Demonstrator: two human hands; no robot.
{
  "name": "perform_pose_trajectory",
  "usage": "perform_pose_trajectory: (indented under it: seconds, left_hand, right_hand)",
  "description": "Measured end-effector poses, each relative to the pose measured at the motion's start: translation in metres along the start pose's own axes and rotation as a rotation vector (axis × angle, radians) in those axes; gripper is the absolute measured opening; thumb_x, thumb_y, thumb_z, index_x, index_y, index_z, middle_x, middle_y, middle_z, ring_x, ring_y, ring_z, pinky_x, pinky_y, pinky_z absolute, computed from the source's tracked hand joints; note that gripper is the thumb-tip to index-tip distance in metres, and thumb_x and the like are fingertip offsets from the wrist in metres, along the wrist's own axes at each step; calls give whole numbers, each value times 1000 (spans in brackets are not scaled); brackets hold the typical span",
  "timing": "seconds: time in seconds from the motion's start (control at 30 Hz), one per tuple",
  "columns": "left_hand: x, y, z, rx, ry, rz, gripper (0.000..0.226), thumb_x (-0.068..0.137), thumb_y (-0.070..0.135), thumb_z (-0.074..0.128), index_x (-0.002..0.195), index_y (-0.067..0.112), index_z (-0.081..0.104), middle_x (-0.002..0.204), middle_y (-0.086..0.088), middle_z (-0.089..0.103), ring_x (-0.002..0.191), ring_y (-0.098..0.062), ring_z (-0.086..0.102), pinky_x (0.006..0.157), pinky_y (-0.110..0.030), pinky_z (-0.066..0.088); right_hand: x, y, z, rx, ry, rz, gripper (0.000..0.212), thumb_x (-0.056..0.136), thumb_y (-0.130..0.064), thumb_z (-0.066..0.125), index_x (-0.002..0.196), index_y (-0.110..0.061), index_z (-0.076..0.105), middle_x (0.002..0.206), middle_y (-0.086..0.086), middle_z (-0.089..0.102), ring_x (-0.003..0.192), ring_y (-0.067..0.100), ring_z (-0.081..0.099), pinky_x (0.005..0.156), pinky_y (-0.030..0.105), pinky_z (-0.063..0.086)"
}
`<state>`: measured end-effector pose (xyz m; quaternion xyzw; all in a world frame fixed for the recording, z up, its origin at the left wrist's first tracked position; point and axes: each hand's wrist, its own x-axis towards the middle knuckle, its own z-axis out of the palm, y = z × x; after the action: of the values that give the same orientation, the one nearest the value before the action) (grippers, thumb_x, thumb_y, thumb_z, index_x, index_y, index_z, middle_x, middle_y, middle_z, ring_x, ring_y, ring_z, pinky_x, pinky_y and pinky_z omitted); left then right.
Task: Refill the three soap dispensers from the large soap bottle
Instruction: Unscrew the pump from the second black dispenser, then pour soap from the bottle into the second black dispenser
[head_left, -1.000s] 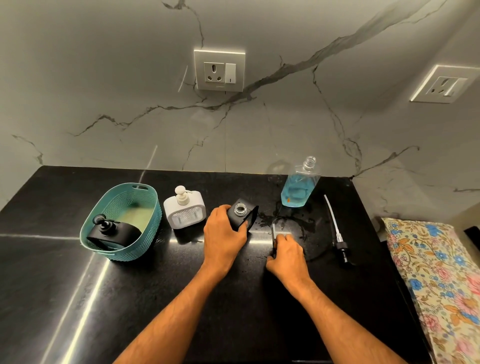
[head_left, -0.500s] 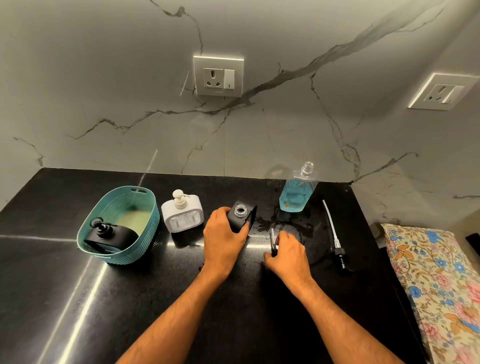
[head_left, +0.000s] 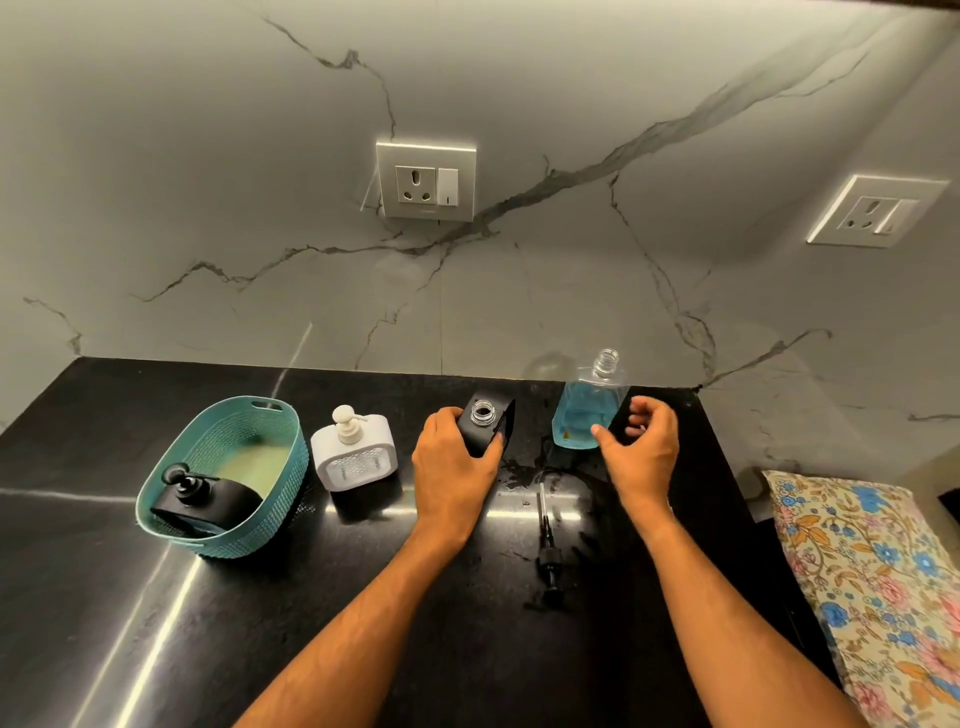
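I judge the refill barely begun: my left hand (head_left: 454, 457) grips the uncapped black dispenser (head_left: 488, 423), my right hand (head_left: 641, 441) hovers loosely curled and empty at three o'clock of the open, part-full soap bottle (head_left: 584, 410), nothing poured yet

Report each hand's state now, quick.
Left hand: grips the open black dispenser on the counter.
Right hand: open, fingers loosely curled, holding nothing, beside the large soap bottle.
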<state>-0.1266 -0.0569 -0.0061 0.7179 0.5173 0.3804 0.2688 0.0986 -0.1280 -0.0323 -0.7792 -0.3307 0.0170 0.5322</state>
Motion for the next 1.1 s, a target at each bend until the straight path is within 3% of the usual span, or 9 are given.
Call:
perform_pose_trajectory:
  seconds: [0.17,0.3,0.37,0.53,0.7,0.87,1.1]
  left_hand:
    - [8,4,12,21,-14,-24,44,84,40,81,116,19,58,107,5,59,95,-10,57,81,-24,48]
    - [12,6,18,22,-17,-36,45,84,41,81,116,20,57,107,7,57,95,-9,56,83,-25,49]
    - [14,6,20,27,-8,-37,45,84,41,81,116,20,57,107,7,57,95,-9,55,84,-27,51]
    - [20,5,24,37,7,-42,47,83,44,81,117,21,57,107,6,58,97,-10,56,87,-34,54]
    - [23,5,26,59,-8,-55,53,81,48,81,120,20,57,109,6,58,99,-10,56,89,-32,53]
    - [22,9,26,93,-22,-64,57,80,52,82,121,19,60,107,6,55,96,-7,50,85,-20,39]
    - [20,17,21,85,-20,-83,38,81,48,80,103,21,64,98,7,55,86,-9,54,78,-25,46]
  right_hand:
    - [36,20,4,57,-175,118,94,69,-12,94,147,-13,41,146,5,50,130,17,50,106,33,47]
    - [52,31,12,120,-314,154,105,68,-8,94,155,-14,34,154,4,45,139,16,46,115,37,41]
    - [57,35,16,175,-377,171,103,68,-5,93,153,-16,37,149,0,49,136,15,49,112,34,45]
    - [62,36,22,255,-432,174,79,69,4,89,126,-34,51,120,-17,61,112,5,63,84,17,56]
    - [70,41,27,254,-437,189,75,66,3,91,125,-29,56,117,-11,67,106,7,68,89,25,57]
    - [70,50,31,205,-414,182,74,57,-12,99,121,-21,62,119,3,70,109,18,71,92,39,60]
    - [51,35,29,201,-282,129,63,60,-8,98,114,-14,67,106,-5,74,97,5,73,82,27,62]
